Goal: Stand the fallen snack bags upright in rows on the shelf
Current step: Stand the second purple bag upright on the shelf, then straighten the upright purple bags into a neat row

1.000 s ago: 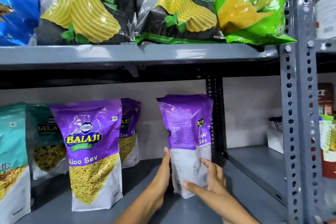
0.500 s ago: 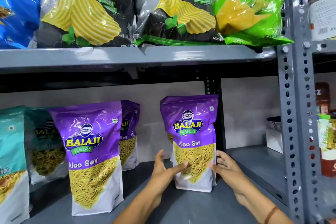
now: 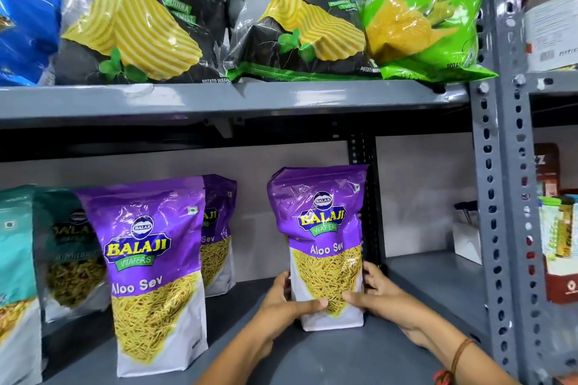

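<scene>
Your left hand (image 3: 283,303) clasps the lower left edge of the held bag (image 3: 322,244), its thumb laid flat across the front over the clear window, the other fingers curled round the side and mostly hidden behind the pack. Your right hand (image 3: 380,300) mirrors it on the lower right edge: thumb pressed on the front near the left one (the two tips nearly meet), fingers (image 3: 370,275) bent along the side seam. Both grips are closed snugly on the pack, not spread. The held bag stands upright, long axis vertical, sealed top up, printed face toward you, its base touching the shelf (image 3: 328,359) at the right end of the lower level, just in front of the dark rear post (image 3: 362,150). To its left, well apart, a front bag (image 3: 156,275) of the same purple kind stands upright at the shelf's front edge, with a rear bag (image 3: 219,228) upright behind it. Further left stand teal bags (image 3: 72,247), also upright.
</scene>
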Tool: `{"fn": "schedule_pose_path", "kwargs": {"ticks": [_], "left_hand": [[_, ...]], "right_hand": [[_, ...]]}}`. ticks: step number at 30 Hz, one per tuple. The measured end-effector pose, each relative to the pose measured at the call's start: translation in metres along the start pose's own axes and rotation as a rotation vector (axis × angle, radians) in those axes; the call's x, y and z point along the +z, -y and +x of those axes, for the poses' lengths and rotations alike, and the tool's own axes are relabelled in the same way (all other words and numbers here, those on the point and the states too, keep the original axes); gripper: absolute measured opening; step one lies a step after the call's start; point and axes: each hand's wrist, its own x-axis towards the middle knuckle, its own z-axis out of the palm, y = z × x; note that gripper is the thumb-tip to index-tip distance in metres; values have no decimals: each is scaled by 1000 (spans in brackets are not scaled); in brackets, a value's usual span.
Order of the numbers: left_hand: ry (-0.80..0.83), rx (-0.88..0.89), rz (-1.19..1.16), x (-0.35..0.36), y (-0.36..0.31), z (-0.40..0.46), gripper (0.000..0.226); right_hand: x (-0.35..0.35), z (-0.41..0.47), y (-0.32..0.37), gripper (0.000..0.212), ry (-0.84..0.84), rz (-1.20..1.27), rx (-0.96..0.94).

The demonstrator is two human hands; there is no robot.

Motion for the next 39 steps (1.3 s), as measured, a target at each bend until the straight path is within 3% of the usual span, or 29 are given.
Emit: {"fn": "schedule_pose_path", "kwargs": {"ticks": [5, 18, 20, 23, 26, 29, 31, 33, 35, 37, 39], "left_hand": [[41, -19, 68, -5, 1, 0, 78], [-26, 39, 87, 0, 7, -32, 87], [-38, 33, 101, 5, 5, -36, 93], [-62, 47, 114, 11, -1, -46, 93], [-254, 140, 219, 8, -16, -60, 92], [-485, 396, 239, -9, -41, -87, 61], [-682, 581, 296, -37, -56, -108, 35], [-852, 727, 329, -87, -67, -127, 24], [-963, 803, 303, -137, -68, -139, 31], [-997, 768, 250, -164, -56, -142, 50], [-922, 612, 261, -178, -38, -141, 78]], "right_hand": [[0, -2, 0, 76, 62, -42, 39], [-1, -19, 1, 73, 155, -89, 40], [-1, -21, 1, 82, 161, -96, 44], [4, -24, 6, 116, 103, -104, -11], [17, -27, 25, 132, -162, -123, -174], [39, -36, 48, 106, -497, -392, -479], [70, -44, 63, 86, -603, -496, -707], [119, -47, 79, 76, -609, -567, -822], [165, -43, 86, 73, -520, -570, -832], [190, -32, 82, 76, -361, -431, -704], [202, -19, 71, 88, -206, -327, -507]]}}
